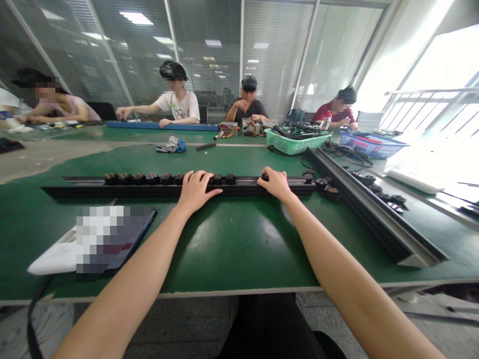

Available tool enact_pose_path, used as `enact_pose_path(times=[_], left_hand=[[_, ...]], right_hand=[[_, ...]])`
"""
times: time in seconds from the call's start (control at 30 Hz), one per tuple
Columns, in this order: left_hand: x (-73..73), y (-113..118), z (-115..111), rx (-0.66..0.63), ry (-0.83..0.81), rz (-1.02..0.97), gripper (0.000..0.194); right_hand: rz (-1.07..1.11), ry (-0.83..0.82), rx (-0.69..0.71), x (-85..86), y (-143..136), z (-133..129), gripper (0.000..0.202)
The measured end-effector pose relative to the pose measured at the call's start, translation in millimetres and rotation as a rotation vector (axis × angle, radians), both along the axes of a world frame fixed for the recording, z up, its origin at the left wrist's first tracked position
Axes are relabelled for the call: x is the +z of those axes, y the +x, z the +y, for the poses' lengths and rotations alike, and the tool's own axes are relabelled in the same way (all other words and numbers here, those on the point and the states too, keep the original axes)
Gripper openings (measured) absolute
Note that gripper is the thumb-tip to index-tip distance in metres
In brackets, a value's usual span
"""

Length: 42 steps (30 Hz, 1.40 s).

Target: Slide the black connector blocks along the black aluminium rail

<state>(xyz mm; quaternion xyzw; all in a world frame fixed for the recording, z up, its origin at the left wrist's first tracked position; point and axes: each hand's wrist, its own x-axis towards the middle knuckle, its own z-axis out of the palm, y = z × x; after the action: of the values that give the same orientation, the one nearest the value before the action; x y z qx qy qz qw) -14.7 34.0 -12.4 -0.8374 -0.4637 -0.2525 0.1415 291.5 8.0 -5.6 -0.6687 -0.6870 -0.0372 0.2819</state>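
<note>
A long black metal rail [105,191] lies across the table in front of me, with a row of several small round black parts with brass-coloured tops [138,178] set along its channel. My left hand [196,190] rests over the rail and the row, its fingers apart and its thumb stretched along the front edge. Farther right, my right hand [276,182] is closed in a pinch on one small black part [265,177] at the channel. A bare stretch of channel lies between that part and the row. More loose black parts [329,192] lie by the rail's right end.
A second black rail [377,214] runs diagonally at right, with more black parts beyond it. A phone [138,234] and white device [56,252] lie front left. Behind stand a green basket [295,144] and blue basket [368,144]. Several people sit across the table [232,249].
</note>
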Motion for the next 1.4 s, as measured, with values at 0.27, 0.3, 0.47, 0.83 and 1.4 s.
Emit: enact_pose_path(times=[0.27,0.3,0.47,0.83,1.4], left_hand=[[0.1,0,0,-0.006,-0.007,-0.016,0.059],[0.2,0,0,-0.007,-0.006,-0.018,0.059],[-0.1,0,0,-0.003,-0.007,-0.018,0.057],[-0.6,0,1,-0.008,-0.001,-0.013,0.058],[0.8,1,-1,0.002,0.003,-0.005,0.057]], right_hand=[[-0.019,-0.014,-0.018,4.6,-3,-7,0.018],[-0.024,-0.011,-0.017,4.4,-3,-8,0.018],[-0.04,0.021,-0.023,1.6,-5,-10,0.027],[-0.099,0.035,-0.072,2.4,-6,-12,0.026],[-0.163,-0.004,-0.111,5.3,-4,-14,0.027]])
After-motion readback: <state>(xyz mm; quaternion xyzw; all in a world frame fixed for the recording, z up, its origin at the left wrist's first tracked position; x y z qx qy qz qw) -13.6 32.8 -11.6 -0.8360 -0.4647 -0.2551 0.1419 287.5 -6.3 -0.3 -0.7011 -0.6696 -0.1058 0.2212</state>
